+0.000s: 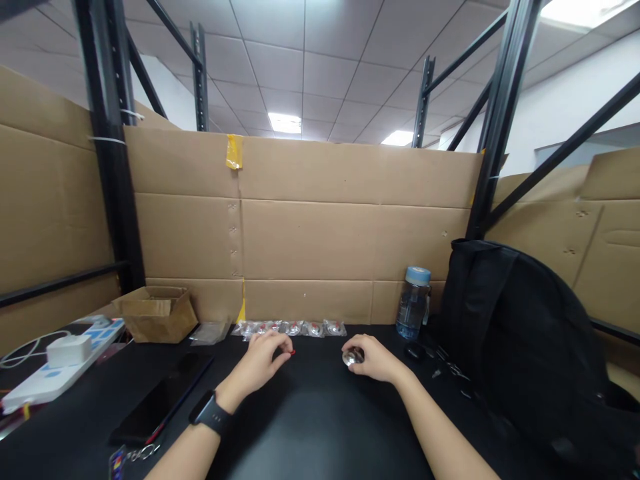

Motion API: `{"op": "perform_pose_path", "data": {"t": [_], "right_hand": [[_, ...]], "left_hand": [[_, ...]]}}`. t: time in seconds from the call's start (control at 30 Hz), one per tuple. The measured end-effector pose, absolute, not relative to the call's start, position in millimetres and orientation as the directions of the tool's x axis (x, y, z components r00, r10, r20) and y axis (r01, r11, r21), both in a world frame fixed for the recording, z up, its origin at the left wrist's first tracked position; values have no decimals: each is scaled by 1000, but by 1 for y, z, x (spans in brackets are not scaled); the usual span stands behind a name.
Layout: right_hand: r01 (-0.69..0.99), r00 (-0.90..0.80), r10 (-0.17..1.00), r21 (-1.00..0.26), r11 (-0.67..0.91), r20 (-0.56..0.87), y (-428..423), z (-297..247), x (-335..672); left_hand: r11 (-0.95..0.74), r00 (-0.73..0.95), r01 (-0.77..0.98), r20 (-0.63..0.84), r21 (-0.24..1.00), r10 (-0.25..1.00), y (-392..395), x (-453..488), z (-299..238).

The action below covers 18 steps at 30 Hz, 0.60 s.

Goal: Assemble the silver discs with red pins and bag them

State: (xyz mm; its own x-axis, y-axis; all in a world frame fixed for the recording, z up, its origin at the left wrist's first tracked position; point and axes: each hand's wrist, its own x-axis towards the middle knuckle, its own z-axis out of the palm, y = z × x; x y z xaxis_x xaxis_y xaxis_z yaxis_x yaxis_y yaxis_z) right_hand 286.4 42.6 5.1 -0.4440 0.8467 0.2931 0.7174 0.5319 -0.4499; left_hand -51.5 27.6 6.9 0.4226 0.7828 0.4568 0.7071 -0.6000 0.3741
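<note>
My left hand (265,360), with a dark watch (211,412) on its wrist, is raised over the black table with curled fingers. A small red piece (293,352) shows at its fingertips; its kind is too small to make out. In my right hand (374,358) there is a round, shiny, silver-coloured metal object (352,357), gripped at its side between thumb and fingers. Just behind the hands lies a row of small clear plastic packets (314,329) with red and silvery contents. My left hand partly covers the packets on the left.
A cardboard box (157,317), a clear plastic bag (210,333), a power strip (65,373) and a dark phone (163,400) occupy the left. On the right are a water bottle (413,303), keys (450,367) and a black backpack (520,353). Cardboard walls (310,240) enclose the table.
</note>
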Motion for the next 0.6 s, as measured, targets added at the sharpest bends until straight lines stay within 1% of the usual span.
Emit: {"op": "perform_pose_path", "data": {"t": [0.17, 0.27, 0.43, 0.6], "right_hand": [[577, -448, 806, -563, 592, 387, 39, 5, 270], [522, -442, 787, -591, 615, 430, 33, 7, 257], [466, -416, 771, -615, 636, 483, 24, 11, 241], [340, -371, 750, -671, 658, 547, 21, 8, 228]], "left_hand": [[-581, 357, 692, 496, 430, 792, 28, -40, 3], [-547, 311, 706, 497, 450, 810, 29, -35, 1], [-539, 287, 724, 522, 430, 803, 26, -30, 2], [-542, 265, 746, 574, 387, 775, 19, -24, 1]]}}
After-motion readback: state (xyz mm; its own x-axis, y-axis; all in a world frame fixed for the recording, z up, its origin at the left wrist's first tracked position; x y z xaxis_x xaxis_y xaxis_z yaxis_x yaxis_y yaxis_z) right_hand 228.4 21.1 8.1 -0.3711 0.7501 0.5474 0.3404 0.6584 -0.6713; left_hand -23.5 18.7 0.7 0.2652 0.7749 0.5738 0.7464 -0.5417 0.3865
